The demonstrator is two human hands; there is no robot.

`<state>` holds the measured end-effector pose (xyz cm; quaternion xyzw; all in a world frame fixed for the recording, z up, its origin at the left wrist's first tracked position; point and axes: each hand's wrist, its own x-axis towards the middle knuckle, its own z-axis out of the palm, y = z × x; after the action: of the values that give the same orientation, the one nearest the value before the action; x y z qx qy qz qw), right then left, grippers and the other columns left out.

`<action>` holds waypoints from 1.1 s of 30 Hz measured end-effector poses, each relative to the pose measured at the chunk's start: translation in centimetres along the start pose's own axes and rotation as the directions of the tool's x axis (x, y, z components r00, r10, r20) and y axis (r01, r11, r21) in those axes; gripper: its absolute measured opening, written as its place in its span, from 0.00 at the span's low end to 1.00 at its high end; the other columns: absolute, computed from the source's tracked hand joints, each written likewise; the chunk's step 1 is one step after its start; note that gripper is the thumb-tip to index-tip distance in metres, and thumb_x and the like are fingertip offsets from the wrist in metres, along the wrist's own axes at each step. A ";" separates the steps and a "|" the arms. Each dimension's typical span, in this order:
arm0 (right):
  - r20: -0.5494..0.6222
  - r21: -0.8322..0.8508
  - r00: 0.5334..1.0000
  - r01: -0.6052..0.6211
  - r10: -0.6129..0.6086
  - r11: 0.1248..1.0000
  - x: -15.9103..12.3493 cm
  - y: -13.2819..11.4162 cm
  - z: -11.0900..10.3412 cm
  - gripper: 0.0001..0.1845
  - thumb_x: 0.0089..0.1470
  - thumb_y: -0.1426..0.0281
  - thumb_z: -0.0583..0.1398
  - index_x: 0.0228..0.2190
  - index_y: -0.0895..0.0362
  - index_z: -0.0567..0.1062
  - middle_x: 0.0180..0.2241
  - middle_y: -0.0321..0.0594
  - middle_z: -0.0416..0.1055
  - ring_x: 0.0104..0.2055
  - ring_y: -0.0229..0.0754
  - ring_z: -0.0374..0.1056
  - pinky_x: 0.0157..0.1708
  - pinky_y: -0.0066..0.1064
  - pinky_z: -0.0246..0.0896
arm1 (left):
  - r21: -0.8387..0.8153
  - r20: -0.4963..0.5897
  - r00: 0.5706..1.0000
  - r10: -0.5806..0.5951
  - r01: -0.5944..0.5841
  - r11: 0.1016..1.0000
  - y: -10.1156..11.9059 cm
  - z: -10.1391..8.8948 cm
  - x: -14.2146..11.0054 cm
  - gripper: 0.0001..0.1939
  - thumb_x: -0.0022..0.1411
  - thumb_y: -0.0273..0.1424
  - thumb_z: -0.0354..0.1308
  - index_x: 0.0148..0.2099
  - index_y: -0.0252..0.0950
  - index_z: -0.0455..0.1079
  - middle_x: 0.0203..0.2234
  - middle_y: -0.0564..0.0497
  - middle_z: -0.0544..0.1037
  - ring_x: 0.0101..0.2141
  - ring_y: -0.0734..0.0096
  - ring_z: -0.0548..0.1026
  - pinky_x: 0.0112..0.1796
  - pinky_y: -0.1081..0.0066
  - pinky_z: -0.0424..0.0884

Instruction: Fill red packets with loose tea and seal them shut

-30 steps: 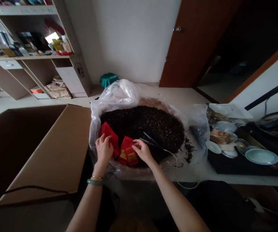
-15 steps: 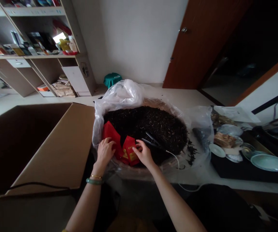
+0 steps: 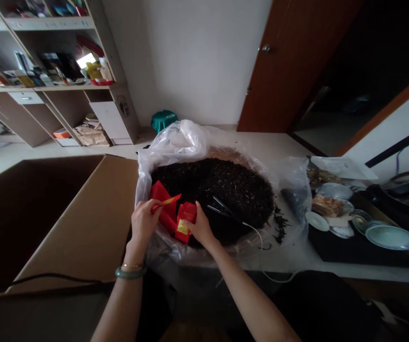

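A big round basket lined with a clear plastic bag holds a heap of dark loose tea leaves. Several small red packets lie on the leaves at the near left. My left hand is closed, pinching one thin red packet and lifting it edge-on. My right hand is closed on another red packet with a yellow label, standing it upright. A black clip-like tool with a white cord lies on the leaves just right of my right hand.
An open brown cardboard box stands at the left. At the right, a dark tray carries small dishes and bowls. Shelves with clutter line the far left wall, and a brown door is behind.
My left hand has picked one red packet up off the pile and raised it. My right hand has shifted left and tipped its packet upright.
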<state>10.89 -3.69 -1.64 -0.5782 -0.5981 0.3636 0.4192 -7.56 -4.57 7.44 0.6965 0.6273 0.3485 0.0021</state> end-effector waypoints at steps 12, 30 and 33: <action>0.089 0.459 0.995 -0.080 0.044 0.885 -0.5 0.0 -6.6 0.26 0.57 0.60 0.54 0.56 0.54 0.64 0.42 0.45 0.75 0.41 0.46 0.73 0.36 0.36 0.72 | -0.511 -0.043 0.971 0.234 -0.223 0.830 4.0 7.5 -3.4 0.09 0.59 0.27 0.54 0.29 0.37 0.74 0.46 0.45 0.76 0.41 0.67 0.76 0.42 0.65 0.74; -0.131 -0.481 0.810 0.453 -0.572 0.751 -1.4 -1.0 -9.5 0.15 0.59 0.73 0.53 0.45 0.53 0.74 0.42 0.47 0.69 0.48 0.49 0.63 0.49 0.46 0.62 | -0.750 0.174 0.972 -0.158 0.235 0.619 7.8 13.0 -5.0 0.13 0.57 0.32 0.55 0.43 0.33 0.75 0.36 0.45 0.81 0.36 0.62 0.80 0.39 0.65 0.76; -0.117 -0.536 0.837 0.400 -0.535 0.743 -1.1 -1.0 -9.7 0.09 0.57 0.69 0.57 0.38 0.55 0.76 0.34 0.46 0.71 0.41 0.49 0.63 0.43 0.44 0.64 | -0.729 0.181 0.976 -0.124 0.217 0.649 7.7 13.1 -5.0 0.12 0.57 0.31 0.55 0.42 0.34 0.75 0.36 0.46 0.81 0.36 0.63 0.79 0.40 0.65 0.76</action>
<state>19.44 -5.33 2.91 -0.5379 -0.7355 0.0014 0.4119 5.68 -4.92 -1.47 0.5913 0.4914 0.5319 0.3550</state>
